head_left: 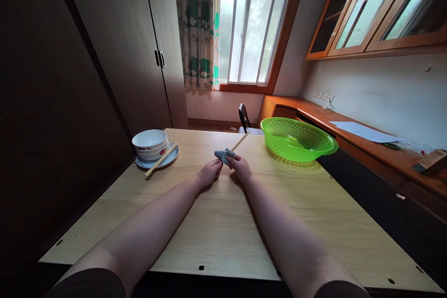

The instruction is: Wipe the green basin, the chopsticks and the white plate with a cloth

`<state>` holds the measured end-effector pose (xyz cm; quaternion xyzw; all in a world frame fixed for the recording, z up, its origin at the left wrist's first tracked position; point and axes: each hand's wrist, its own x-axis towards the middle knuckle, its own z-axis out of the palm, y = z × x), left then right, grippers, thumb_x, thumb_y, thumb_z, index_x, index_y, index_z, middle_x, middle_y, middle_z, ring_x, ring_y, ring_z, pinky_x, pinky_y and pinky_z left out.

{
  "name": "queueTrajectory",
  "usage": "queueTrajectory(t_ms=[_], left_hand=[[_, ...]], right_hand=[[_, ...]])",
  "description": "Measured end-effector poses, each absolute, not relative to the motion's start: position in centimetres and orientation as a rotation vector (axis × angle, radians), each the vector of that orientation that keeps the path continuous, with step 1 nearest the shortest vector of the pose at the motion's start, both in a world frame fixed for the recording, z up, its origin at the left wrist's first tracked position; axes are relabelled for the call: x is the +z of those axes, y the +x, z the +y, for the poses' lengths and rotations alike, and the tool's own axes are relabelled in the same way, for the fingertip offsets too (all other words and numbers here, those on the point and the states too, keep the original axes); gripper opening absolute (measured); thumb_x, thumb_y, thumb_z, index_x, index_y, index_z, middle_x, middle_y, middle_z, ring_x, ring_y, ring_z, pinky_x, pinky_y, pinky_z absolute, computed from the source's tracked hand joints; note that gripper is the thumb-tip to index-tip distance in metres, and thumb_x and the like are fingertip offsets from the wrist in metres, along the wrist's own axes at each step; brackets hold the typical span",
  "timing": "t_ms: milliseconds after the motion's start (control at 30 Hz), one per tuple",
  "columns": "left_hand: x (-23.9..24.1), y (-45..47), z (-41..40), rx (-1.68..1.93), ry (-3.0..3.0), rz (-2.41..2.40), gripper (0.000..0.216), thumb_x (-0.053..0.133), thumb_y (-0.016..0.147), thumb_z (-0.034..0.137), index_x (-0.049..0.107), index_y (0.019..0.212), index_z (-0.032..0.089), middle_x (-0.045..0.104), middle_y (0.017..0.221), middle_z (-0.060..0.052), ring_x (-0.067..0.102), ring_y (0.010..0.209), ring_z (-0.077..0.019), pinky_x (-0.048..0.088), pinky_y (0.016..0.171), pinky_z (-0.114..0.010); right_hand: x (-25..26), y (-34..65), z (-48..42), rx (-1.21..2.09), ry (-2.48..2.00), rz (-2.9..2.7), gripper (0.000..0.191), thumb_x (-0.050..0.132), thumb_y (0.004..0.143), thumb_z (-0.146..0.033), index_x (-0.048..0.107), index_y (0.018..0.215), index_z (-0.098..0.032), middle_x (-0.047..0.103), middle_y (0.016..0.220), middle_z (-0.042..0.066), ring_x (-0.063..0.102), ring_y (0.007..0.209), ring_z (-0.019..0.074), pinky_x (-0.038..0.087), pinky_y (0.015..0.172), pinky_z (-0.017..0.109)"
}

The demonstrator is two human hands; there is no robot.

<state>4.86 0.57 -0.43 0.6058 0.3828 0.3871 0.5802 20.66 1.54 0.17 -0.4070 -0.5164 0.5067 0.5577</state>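
Both my hands meet over the middle of the wooden table (223,223). My left hand (208,173) is closed, pinching a small grey-blue cloth (223,154) at its near edge. My right hand (239,167) is closed around a wooden chopstick (240,141), which points away to the upper right with its near end wrapped in the cloth. The cloth sits between the two hands, touching both.
At the left, stacked white bowls (150,142) stand on a blue plate (172,155) with another chopstick (160,160) lying across it. A green plastic basket (296,138) stands at the right. A chair (243,118) is beyond the table, a side counter (366,149) at the right.
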Motion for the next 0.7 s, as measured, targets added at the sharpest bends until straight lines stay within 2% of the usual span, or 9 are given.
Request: queueTrajectory(t_ms=[100,300,567,700], left_hand=[[-0.3,4.8,0.5,0.861,1.376,0.872,0.027,0.047,0.084,0.044,0.038,0.071,0.021,0.028,0.056,0.008,0.025,0.046,-0.0081,0.021,0.045,-0.022],[0.2,4.7,0.3,0.819,1.373,0.888,0.018,0.048,0.079,0.036,0.042,0.073,0.02,0.028,0.056,0.008,0.026,0.047,-0.0084,0.023,0.045,-0.021],[0.0,4.6,0.4,0.808,1.481,0.942,0.027,0.048,0.078,0.044,0.039,0.066,0.022,0.033,0.053,0.007,0.031,0.047,-0.0096,0.026,0.047,-0.024],[-0.2,4.2,0.7,0.792,1.569,0.979,0.03,0.048,0.078,0.047,0.04,0.063,0.021,0.036,0.053,0.006,0.032,0.049,-0.01,0.028,0.049,-0.025]], right_hand=[[0.4,20.7,1.3,1.249,-0.959,-1.223,0.032,0.078,0.061,-0.05,0.066,0.064,-0.02,0.056,0.055,-0.002,0.042,0.052,0.0107,0.031,0.052,0.026],[0.7,20.0,0.4,1.287,-0.968,-1.243,0.035,0.078,0.06,-0.051,0.063,0.065,-0.02,0.056,0.054,-0.003,0.043,0.051,0.0102,0.032,0.051,0.025],[0.1,20.9,1.7,1.243,-0.987,-1.002,0.038,0.08,0.056,-0.05,0.064,0.07,-0.019,0.061,0.061,-0.001,0.048,0.055,0.0114,0.036,0.051,0.024],[0.2,22.6,2.6,1.136,-0.995,-0.816,0.036,0.076,0.062,-0.05,0.062,0.081,-0.022,0.063,0.067,-0.002,0.049,0.056,0.0111,0.037,0.052,0.023]])
